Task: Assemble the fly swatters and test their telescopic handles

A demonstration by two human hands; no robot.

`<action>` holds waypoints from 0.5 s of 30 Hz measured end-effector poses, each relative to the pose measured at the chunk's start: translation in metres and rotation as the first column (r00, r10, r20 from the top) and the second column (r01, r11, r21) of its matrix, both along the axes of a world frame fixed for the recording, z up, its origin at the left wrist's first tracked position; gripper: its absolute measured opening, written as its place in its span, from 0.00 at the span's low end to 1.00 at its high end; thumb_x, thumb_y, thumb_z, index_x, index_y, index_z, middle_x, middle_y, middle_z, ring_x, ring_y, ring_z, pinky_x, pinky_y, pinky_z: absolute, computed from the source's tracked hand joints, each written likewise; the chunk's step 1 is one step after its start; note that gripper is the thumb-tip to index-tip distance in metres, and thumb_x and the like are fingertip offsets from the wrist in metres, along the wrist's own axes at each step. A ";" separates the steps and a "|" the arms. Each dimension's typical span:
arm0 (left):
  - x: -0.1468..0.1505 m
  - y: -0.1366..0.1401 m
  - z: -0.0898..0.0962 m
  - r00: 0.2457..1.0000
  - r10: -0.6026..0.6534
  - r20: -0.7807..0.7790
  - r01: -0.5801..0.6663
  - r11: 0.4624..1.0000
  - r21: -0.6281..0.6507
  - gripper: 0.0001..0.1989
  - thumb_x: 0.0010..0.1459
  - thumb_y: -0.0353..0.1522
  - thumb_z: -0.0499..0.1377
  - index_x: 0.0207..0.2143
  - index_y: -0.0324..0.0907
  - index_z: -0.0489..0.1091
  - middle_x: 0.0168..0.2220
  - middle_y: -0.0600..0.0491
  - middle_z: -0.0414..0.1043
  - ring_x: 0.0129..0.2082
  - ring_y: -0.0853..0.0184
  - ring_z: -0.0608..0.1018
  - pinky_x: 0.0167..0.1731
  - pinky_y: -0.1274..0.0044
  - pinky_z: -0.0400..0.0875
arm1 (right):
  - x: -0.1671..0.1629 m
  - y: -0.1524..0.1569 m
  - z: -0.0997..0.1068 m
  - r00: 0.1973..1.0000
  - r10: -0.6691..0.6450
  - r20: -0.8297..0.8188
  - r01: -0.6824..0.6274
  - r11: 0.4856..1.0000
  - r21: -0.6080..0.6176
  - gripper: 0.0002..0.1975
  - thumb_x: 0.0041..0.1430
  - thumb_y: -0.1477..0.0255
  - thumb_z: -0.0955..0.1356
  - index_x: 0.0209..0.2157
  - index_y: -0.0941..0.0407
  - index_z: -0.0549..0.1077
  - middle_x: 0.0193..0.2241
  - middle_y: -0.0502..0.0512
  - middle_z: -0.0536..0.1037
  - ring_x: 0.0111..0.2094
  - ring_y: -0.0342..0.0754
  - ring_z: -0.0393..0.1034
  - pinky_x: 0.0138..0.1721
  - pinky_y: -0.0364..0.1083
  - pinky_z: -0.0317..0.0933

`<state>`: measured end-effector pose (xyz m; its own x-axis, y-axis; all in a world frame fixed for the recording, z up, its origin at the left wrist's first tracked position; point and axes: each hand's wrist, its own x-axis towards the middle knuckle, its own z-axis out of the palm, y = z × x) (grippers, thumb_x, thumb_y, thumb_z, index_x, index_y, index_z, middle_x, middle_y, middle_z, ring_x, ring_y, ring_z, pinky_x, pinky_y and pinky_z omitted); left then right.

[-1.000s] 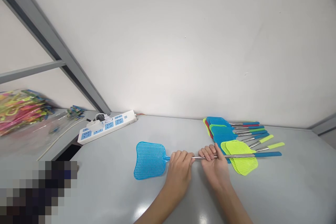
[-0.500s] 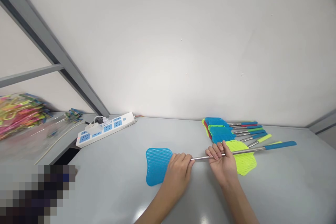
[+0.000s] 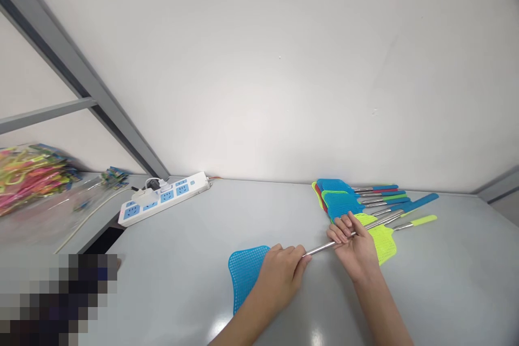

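A fly swatter with a blue mesh head (image 3: 245, 275), a thin metal shaft and a blue grip slants up to the right across the table. My left hand (image 3: 284, 275) is closed round the shaft close to the head and covers part of the mesh. Farther along the same shaft, my right hand (image 3: 352, 246) wraps its fingers round the metal, palm turned up. Behind and beneath it lies a yellow-green fly swatter (image 3: 385, 243), partly hidden by that hand. Several blue, red and green swatters (image 3: 343, 205) lie stacked by the wall, handles to the right.
A white power strip (image 3: 164, 199) with plugs in it lies at the left near the wall. Clear bags of colourful items (image 3: 36, 178) sit at the far left beside a grey metal frame (image 3: 93, 92). The pale wall (image 3: 263, 65) borders the grey table (image 3: 162, 281).
The held blue swatter has tilted: its head has come down and nearer, while its handle end has swung up and left. Both hands have shifted slightly right with it.
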<state>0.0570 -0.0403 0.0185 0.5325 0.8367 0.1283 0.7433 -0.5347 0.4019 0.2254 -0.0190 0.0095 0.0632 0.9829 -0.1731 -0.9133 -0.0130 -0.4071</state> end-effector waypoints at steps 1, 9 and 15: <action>0.000 0.000 -0.001 1.000 0.001 -0.006 -0.001 1.000 -0.006 0.14 0.58 0.33 0.40 0.25 0.43 0.60 0.21 0.57 0.66 0.21 0.71 0.65 0.26 0.78 0.56 | 0.000 0.000 -0.001 1.000 0.006 -0.009 -0.006 1.000 -0.006 0.12 0.51 0.71 0.62 0.18 0.57 0.55 0.15 0.43 0.50 0.14 0.36 0.46 0.16 0.39 0.48; 0.000 0.000 -0.002 1.000 -0.022 -0.019 0.021 0.999 -0.024 0.14 0.58 0.33 0.39 0.25 0.43 0.59 0.23 0.57 0.67 0.22 0.70 0.67 0.25 0.77 0.55 | 0.003 0.005 -0.008 1.000 0.004 -0.010 -0.005 0.998 -0.058 0.14 0.51 0.68 0.62 0.17 0.57 0.54 0.12 0.41 0.48 0.12 0.35 0.42 0.14 0.38 0.44; -0.001 -0.001 -0.003 0.998 -0.042 -0.037 0.042 0.999 0.001 0.17 0.58 0.33 0.39 0.20 0.41 0.59 0.19 0.56 0.65 0.19 0.71 0.64 0.26 0.76 0.54 | 0.007 0.005 -0.010 0.999 -0.036 0.016 0.037 0.996 -0.076 0.15 0.51 0.68 0.62 0.16 0.57 0.52 0.11 0.41 0.46 0.11 0.35 0.39 0.12 0.38 0.40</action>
